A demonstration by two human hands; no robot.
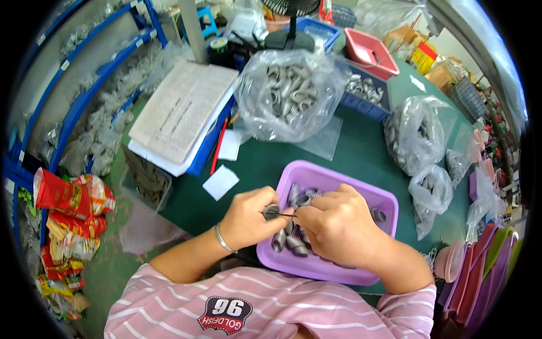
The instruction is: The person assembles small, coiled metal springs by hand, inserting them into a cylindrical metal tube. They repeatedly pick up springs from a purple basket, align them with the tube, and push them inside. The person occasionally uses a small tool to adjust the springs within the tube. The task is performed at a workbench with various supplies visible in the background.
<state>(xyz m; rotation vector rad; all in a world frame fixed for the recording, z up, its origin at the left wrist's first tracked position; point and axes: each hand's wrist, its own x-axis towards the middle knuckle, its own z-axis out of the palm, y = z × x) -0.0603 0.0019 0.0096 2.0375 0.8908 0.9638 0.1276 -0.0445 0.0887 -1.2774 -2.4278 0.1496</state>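
My left hand point(247, 219) is closed around a grey metal pipe fitting point(271, 211), its round open end turned toward my right hand. Fingers curled, my right hand point(339, 225) grips a thin dark rod-like tool point(286, 214) whose tip reaches the mouth of that fitting. What kind of tool it is I cannot make out, since my fingers cover most of it. Both hands are over the near left part of a purple plastic basin point(330, 171). Several loose grey threaded fittings point(297, 246) lie in the basin, partly hidden under my right hand.
Beyond the basin on the green table stand an open plastic bag of fittings point(291, 93), a blue bin point(367, 107) and a pink tray point(370, 53). Filled bags point(415, 138) lie at right. A paper stack point(183, 107) and red pen point(219, 148) are at left.
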